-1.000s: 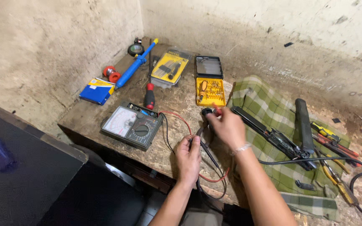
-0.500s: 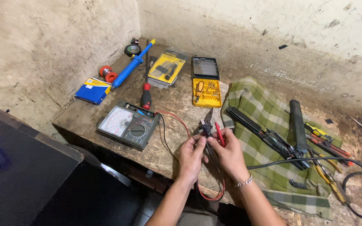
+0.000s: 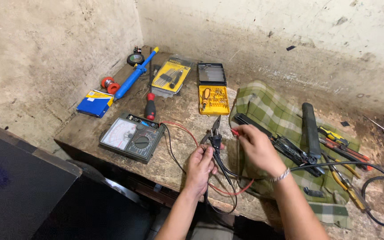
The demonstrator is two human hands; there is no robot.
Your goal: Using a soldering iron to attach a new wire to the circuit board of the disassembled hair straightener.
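My left hand (image 3: 201, 165) grips small dark-handled pliers (image 3: 215, 130), jaws pointing away from me, above the wooden bench (image 3: 181, 111). Black leads (image 3: 222, 171) run from under that hand toward the bench's near edge. My right hand (image 3: 255, 146) is just right of the pliers and pinches the red tip of a lead (image 3: 235, 132) beside the jaws. A red wire (image 3: 181, 127) runs left to the analog multimeter (image 3: 132, 138), which lies flat at the front left.
An open yellow bit case (image 3: 214, 95), a red-and-black screwdriver (image 3: 150, 106), a blue pump tool (image 3: 134, 75), a red spool (image 3: 108, 83) and a blue box (image 3: 95, 103) lie behind. A green plaid cloth (image 3: 272, 109) on the right carries a long black tool (image 3: 310, 124) and hand tools (image 3: 343, 146).
My right hand came back from the bit case, met the left at the pliers, then shifted right with the red lead tip. The view moved closer to the bench.
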